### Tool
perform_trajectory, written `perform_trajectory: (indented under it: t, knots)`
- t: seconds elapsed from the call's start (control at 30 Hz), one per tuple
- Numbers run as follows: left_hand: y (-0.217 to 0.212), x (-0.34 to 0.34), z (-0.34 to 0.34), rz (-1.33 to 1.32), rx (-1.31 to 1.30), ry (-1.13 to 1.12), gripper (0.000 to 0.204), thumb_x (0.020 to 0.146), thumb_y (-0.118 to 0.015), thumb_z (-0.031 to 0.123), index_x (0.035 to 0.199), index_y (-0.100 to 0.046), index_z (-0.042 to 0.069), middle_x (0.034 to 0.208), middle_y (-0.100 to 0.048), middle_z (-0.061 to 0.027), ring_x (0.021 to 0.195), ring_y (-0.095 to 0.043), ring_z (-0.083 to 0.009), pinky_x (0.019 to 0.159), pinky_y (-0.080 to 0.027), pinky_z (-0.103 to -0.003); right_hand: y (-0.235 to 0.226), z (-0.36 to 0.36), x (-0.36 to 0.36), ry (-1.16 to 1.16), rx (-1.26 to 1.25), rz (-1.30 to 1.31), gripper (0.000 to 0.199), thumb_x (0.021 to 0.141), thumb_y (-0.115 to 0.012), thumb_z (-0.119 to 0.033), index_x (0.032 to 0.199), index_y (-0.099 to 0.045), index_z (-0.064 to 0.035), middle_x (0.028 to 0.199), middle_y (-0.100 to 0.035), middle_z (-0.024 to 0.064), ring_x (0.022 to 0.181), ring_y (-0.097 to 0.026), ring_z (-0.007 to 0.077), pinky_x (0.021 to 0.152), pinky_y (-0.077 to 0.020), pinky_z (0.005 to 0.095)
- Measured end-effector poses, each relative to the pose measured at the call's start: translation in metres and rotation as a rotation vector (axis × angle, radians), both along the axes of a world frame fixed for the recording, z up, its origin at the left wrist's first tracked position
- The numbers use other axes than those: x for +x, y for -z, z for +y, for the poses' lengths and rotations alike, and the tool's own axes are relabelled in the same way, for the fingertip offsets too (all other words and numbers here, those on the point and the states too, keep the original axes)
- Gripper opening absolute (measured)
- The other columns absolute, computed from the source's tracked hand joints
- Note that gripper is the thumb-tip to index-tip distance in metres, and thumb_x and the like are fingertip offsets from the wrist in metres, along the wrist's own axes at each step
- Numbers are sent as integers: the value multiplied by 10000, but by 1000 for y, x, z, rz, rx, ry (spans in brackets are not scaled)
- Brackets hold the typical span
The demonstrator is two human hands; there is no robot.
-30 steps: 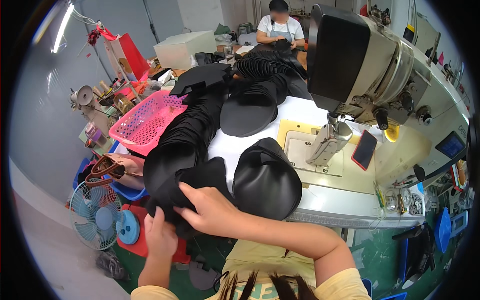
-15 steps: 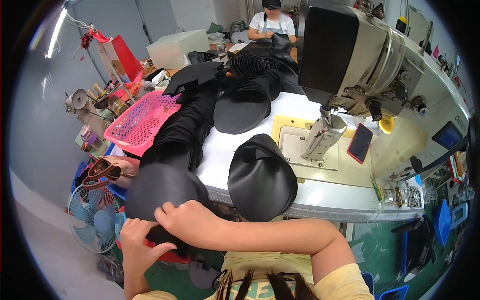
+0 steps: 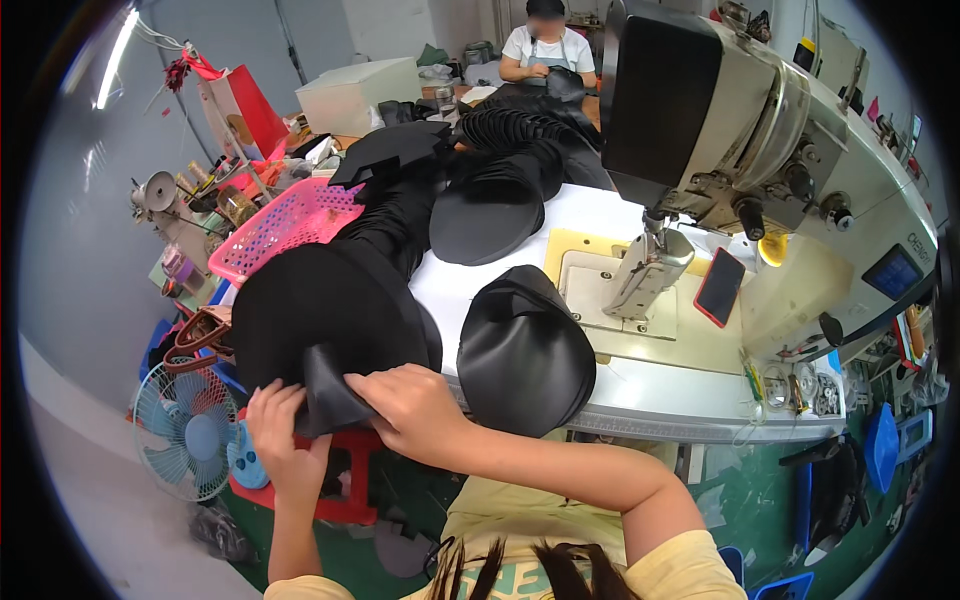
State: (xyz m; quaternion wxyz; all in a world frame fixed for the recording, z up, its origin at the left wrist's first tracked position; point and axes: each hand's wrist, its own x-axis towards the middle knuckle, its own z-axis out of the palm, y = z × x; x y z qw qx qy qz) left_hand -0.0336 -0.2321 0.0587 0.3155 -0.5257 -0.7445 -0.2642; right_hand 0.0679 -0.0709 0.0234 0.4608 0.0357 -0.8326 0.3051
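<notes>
A large rounded black panel [image 3: 315, 290], soft like leather or fabric, lies over the left end of the row of stacked black pieces. Its near edge is folded up, showing a smoother grey-black side. My right hand [image 3: 418, 412] pinches that folded edge. At the panel's lower left edge, my left hand [image 3: 283, 430] is closed on it, fingers on top and thumb beneath. To the right of my hands, a small pile of shiny black rounded pieces [image 3: 525, 360] overhangs the front edge of the white table [image 3: 640, 385].
A sewing machine [image 3: 720, 110] stands at the right, with a phone [image 3: 720, 290] on its bed. Farther back are a pile of black panels [image 3: 480, 220], a pink basket [image 3: 240, 245] and a seated co-worker [image 3: 545, 55]. A fan [image 3: 200, 435] and a red stool [image 3: 350, 480] are lower left.
The black panel has shifted up and away, spreading over the stack, and its near edge is now folded up. My right hand has moved right; my left hand stays near the lower left edge.
</notes>
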Motion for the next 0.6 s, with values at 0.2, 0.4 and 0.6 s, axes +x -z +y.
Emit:
perform_trajectory:
  t: [0.2, 0.4, 0.6]
  knots:
    - [25, -3, -2, 35, 132, 59, 166, 744, -686, 142, 832, -616, 20, 946, -650, -124, 1031, -593, -327, 1026, -327, -512, -13, 19, 12, 57, 170, 176, 610, 535, -660, 32, 1142, -605, 7, 838, -648, 141, 752, -633, 323, 723, -507, 403]
    - [13, -1, 28, 12, 73, 40, 201, 806, -642, 199, 832, -627, 0, 1021, -645, -155, 1170, -530, -428, 1108, -222, -587, -4, 21, 30, 119, 24, 51, 647, 487, -625, 9, 1133, -611, 17, 851, -647, 144, 820, -643, 322, 764, -512, 427]
    - [18, 1, 16, 109, 96, 118, 239, 831, -625, 235, 857, -624, -3, 1016, -655, -159, 1189, -531, -418, 1122, -200, -587, -15, 46, 47, 174, 324, 43, 605, 501, -682, -93, 1094, -621, 10, 983, -665, 130, 1005, -640, 294, 961, -479, 450]
